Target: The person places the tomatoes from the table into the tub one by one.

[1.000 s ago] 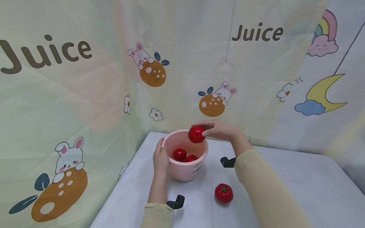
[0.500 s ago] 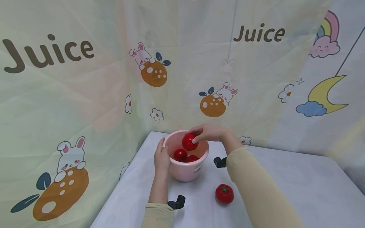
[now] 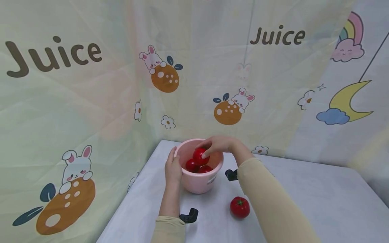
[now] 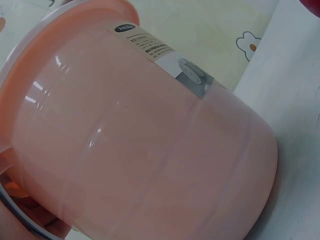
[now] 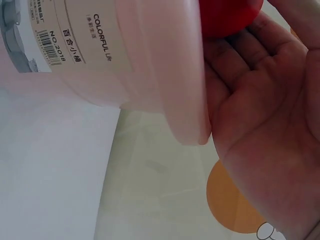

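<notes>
A pink plastic bucket (image 3: 197,185) with a paper label stands upright on the table. My left hand (image 3: 173,171) grips its rim on the left side; the left wrist view shows mostly the bucket wall (image 4: 135,130), with part of that hand at the lower left. From the right, my right hand (image 3: 221,143) reaches over the rim and holds a tomato (image 3: 200,156) inside the bucket mouth. Below it lie two more red tomatoes, one at the left (image 3: 190,166) and one at the right (image 3: 205,169). In the right wrist view the held tomato (image 5: 230,17) is partly hidden by the bucket.
Another tomato (image 3: 240,207) with a green stem rests on the white-covered table (image 3: 304,195), in front of the bucket and to its right. A printed cloth (image 3: 194,84) hangs behind the table and along its left side.
My right hand has moved left and down, bringing its tomato from above the right rim to inside the bucket. The left hand stays on the rim.
</notes>
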The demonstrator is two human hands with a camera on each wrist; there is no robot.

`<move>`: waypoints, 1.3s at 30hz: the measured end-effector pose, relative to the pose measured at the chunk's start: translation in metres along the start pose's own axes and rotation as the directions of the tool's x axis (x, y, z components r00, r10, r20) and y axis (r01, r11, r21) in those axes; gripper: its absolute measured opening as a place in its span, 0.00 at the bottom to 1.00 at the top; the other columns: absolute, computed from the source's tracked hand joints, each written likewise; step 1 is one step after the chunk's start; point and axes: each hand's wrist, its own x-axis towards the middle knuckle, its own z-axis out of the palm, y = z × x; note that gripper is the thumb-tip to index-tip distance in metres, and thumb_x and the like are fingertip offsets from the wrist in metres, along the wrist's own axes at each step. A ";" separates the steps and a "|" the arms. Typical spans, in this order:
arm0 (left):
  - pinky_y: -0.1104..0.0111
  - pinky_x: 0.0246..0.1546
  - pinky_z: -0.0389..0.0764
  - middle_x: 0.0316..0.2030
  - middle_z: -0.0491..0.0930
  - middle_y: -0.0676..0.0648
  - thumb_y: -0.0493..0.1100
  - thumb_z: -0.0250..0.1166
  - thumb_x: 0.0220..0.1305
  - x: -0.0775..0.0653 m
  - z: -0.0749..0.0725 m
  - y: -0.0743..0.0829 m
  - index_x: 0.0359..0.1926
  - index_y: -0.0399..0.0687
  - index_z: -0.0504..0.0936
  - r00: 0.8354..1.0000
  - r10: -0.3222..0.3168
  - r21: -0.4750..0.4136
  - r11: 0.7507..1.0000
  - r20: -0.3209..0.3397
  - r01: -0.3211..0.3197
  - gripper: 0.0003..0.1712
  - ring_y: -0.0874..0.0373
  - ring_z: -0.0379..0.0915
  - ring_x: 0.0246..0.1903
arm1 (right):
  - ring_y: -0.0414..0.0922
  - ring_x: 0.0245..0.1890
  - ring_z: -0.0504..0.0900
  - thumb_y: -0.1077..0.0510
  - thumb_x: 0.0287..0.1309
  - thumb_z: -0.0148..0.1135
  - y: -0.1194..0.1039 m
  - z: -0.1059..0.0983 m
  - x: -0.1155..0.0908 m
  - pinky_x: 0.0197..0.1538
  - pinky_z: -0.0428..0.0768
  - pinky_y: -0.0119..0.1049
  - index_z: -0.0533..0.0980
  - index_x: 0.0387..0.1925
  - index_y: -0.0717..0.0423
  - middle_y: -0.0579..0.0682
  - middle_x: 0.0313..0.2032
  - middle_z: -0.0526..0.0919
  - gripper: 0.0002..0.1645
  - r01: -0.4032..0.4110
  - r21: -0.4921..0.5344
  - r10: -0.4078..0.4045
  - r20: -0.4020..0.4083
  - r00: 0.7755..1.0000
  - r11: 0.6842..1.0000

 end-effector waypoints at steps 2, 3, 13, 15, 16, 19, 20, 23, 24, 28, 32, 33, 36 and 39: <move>0.46 0.69 0.66 0.73 0.61 0.58 0.51 0.45 0.75 0.000 0.000 0.000 0.72 0.75 0.62 1.000 -0.003 -0.006 1.000 0.004 0.003 0.27 0.52 0.52 0.75 | 0.48 0.61 0.72 0.48 0.45 0.78 0.000 0.001 0.000 0.52 0.84 0.44 0.75 0.63 0.36 0.41 0.57 0.78 0.40 -0.008 -0.004 0.008 -0.001 1.000 1.000; 0.47 0.69 0.66 0.73 0.61 0.59 0.51 0.45 0.75 0.000 0.001 0.000 0.72 0.75 0.62 1.000 -0.003 -0.012 1.000 0.005 0.003 0.27 0.52 0.52 0.75 | 0.47 0.61 0.72 0.48 0.44 0.78 0.000 0.001 0.000 0.52 0.84 0.44 0.75 0.62 0.34 0.41 0.57 0.78 0.40 -0.013 -0.003 0.013 -0.002 1.000 1.000; 0.48 0.69 0.66 0.73 0.61 0.59 0.52 0.46 0.74 -0.002 0.001 -0.001 0.72 0.74 0.61 1.000 -0.001 -0.011 1.000 0.003 0.001 0.27 0.52 0.52 0.75 | 0.46 0.63 0.72 0.48 0.51 0.73 0.005 0.004 0.001 0.58 0.81 0.47 0.74 0.64 0.38 0.39 0.59 0.78 0.36 0.044 -0.028 -0.044 0.006 0.999 0.999; 0.47 0.68 0.68 0.73 0.61 0.59 0.52 0.47 0.74 -0.003 0.001 -0.001 0.72 0.75 0.61 1.000 -0.006 -0.007 1.000 0.002 0.006 0.28 0.52 0.52 0.75 | 0.46 0.64 0.71 0.47 0.52 0.72 0.006 0.004 0.000 0.59 0.80 0.49 0.74 0.64 0.39 0.39 0.59 0.78 0.36 0.061 -0.022 -0.061 0.004 0.998 0.998; 0.47 0.68 0.68 0.73 0.62 0.59 0.52 0.48 0.74 -0.003 0.001 -0.001 0.72 0.75 0.61 1.000 -0.006 -0.004 1.000 0.002 0.006 0.28 0.52 0.53 0.75 | 0.45 0.64 0.71 0.46 0.52 0.72 0.006 0.004 -0.001 0.60 0.80 0.50 0.74 0.65 0.38 0.38 0.59 0.78 0.36 0.064 -0.016 -0.064 0.003 0.998 0.998; 0.47 0.67 0.69 0.73 0.62 0.59 0.53 0.49 0.73 -0.003 0.001 0.000 0.72 0.76 0.61 1.000 -0.012 0.002 1.000 0.003 0.012 0.28 0.51 0.53 0.75 | 0.45 0.64 0.72 0.45 0.52 0.72 0.006 0.005 -0.002 0.61 0.79 0.51 0.74 0.65 0.39 0.38 0.59 0.78 0.36 0.076 -0.006 -0.076 0.002 0.997 0.997; 0.46 0.66 0.70 0.73 0.61 0.58 0.53 0.49 0.73 -0.003 0.001 0.000 0.72 0.76 0.61 1.000 -0.012 0.001 1.000 0.004 0.012 0.28 0.51 0.52 0.75 | 0.45 0.64 0.72 0.45 0.52 0.72 0.006 0.005 -0.002 0.61 0.79 0.50 0.74 0.65 0.39 0.37 0.59 0.78 0.36 0.079 -0.007 -0.079 0.001 0.997 0.997; 0.47 0.66 0.70 0.73 0.61 0.58 0.53 0.49 0.73 -0.003 0.001 0.000 0.72 0.76 0.61 1.000 -0.016 0.002 1.000 0.006 0.016 0.28 0.51 0.52 0.75 | 0.45 0.64 0.72 0.45 0.53 0.71 0.007 0.006 -0.003 0.60 0.79 0.50 0.74 0.65 0.39 0.37 0.59 0.78 0.36 0.088 -0.013 -0.088 -0.005 0.996 0.996; 0.46 0.66 0.70 0.73 0.61 0.58 0.53 0.50 0.73 -0.003 0.001 0.000 0.72 0.76 0.60 1.000 -0.016 0.002 1.000 0.007 0.016 0.29 0.51 0.52 0.75 | 0.45 0.64 0.72 0.45 0.53 0.71 0.008 0.006 -0.003 0.61 0.79 0.50 0.74 0.65 0.39 0.37 0.59 0.78 0.36 0.091 -0.017 -0.091 -0.007 0.996 0.996; 0.47 0.65 0.71 0.73 0.61 0.58 0.54 0.50 0.73 -0.002 0.001 0.000 0.72 0.76 0.60 1.000 -0.019 0.006 1.000 0.003 0.019 0.29 0.51 0.53 0.75 | 0.45 0.64 0.71 0.43 0.54 0.69 0.009 0.007 -0.005 0.61 0.79 0.50 0.74 0.64 0.38 0.36 0.59 0.78 0.34 0.098 -0.019 -0.098 -0.032 0.995 0.995; 0.47 0.65 0.72 0.73 0.62 0.58 0.53 0.50 0.73 -0.002 0.001 -0.001 0.72 0.77 0.60 1.000 -0.019 0.004 1.000 -0.002 0.019 0.29 0.51 0.53 0.74 | 0.46 0.66 0.69 0.42 0.55 0.68 0.013 0.007 -0.010 0.62 0.78 0.52 0.75 0.63 0.38 0.37 0.60 0.78 0.32 0.115 0.023 -0.114 -0.068 0.991 0.993; 0.47 0.65 0.72 0.73 0.62 0.58 0.54 0.50 0.73 -0.002 0.002 -0.002 0.72 0.77 0.61 1.000 -0.019 0.003 1.000 -0.002 0.019 0.29 0.51 0.54 0.74 | 0.46 0.66 0.69 0.42 0.56 0.67 0.014 0.007 -0.012 0.62 0.77 0.53 0.75 0.63 0.38 0.37 0.60 0.78 0.32 0.122 0.042 -0.118 -0.079 0.990 0.992; 0.47 0.65 0.72 0.73 0.62 0.58 0.53 0.50 0.73 -0.001 0.002 -0.002 0.72 0.77 0.61 1.000 -0.011 -0.003 1.000 0.003 0.011 0.29 0.51 0.54 0.74 | 0.46 0.66 0.70 0.43 0.58 0.66 0.020 0.005 -0.018 0.63 0.76 0.55 0.75 0.63 0.38 0.37 0.59 0.79 0.30 0.144 0.087 -0.133 -0.123 0.984 0.986; 0.47 0.65 0.72 0.72 0.62 0.59 0.54 0.50 0.73 -0.001 0.002 -0.003 0.72 0.78 0.61 1.000 -0.010 -0.004 1.000 0.000 0.010 0.28 0.51 0.54 0.74 | 0.44 0.66 0.71 0.44 0.60 0.65 0.029 0.003 -0.027 0.64 0.74 0.56 0.75 0.62 0.35 0.36 0.59 0.79 0.27 0.158 0.107 -0.138 -0.177 0.975 0.982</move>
